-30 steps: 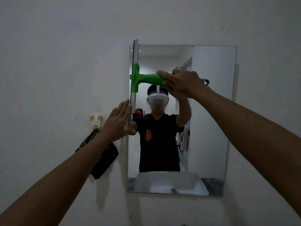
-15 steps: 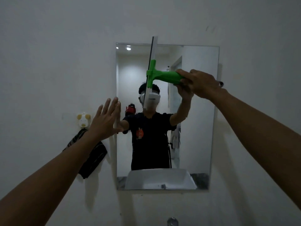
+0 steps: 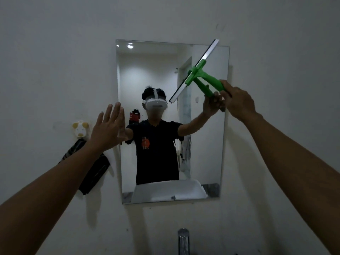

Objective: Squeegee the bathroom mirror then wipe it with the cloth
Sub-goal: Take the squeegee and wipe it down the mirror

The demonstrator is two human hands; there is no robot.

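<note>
A frameless rectangular mirror (image 3: 152, 70) hangs on the white wall. My right hand (image 3: 237, 100) grips the green handle of a squeegee (image 3: 197, 70) at the mirror's upper right. Its long blade lies tilted on the glass, running from the top right corner down toward the middle. My left hand (image 3: 108, 128) is flat and open against the mirror's left edge, fingers spread. A dark striped cloth (image 3: 93, 172) hangs from a hook on the wall left of the mirror, partly hidden behind my left forearm.
A small animal-shaped hook (image 3: 80, 129) holds the cloth on the wall. A chrome tap (image 3: 183, 240) rises at the bottom centre below the mirror. The mirror reflects a person wearing a headset and a white basin.
The squeegee has swept from the mirror's left edge across to the upper right, and its blade has turned from upright to slanted. My left hand stays by the left edge.
</note>
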